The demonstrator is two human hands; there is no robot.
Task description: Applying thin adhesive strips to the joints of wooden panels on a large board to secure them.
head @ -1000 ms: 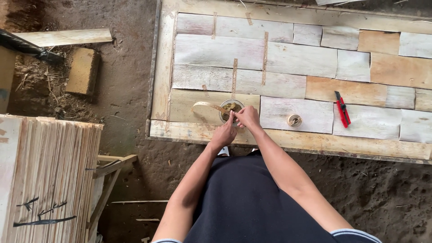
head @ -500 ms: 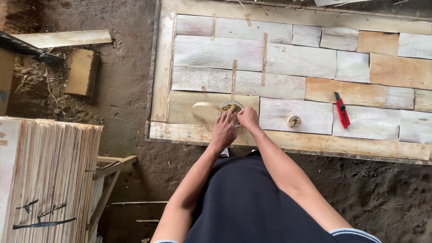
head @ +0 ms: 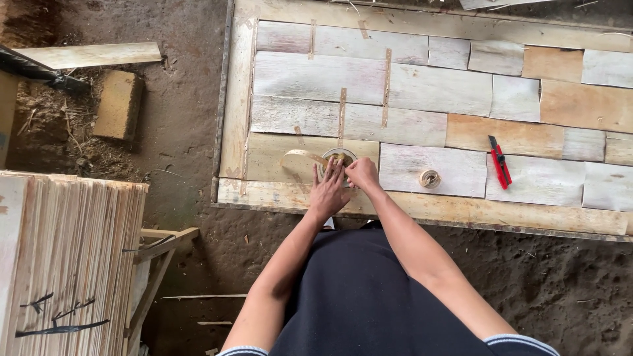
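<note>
A small white bowl (head: 339,157) with yellowish contents sits on the near edge of a wide panel of pale veneer sheets (head: 435,92). My left hand (head: 328,189) lies over the bowl's near rim with its fingers spread, the fingertips reaching into it. My right hand (head: 362,174) is curled shut at the bowl's right rim and seems to pinch a thin tan strip. That strip (head: 300,157) arcs up from the panel on the left and runs to the bowl. Its end is hidden under my fingers.
A small roll of tape (head: 430,178) and a red utility knife (head: 499,161) lie on the panel to my right. A stack of thin wood sheets (head: 66,257) stands at lower left. A wooden block (head: 117,105) and a plank (head: 89,55) lie on the dirt floor.
My left hand has slid forward and spread its fingers over the bowl. My right hand has stayed at the bowl's right rim. The strip's arc on the left is much the same.
</note>
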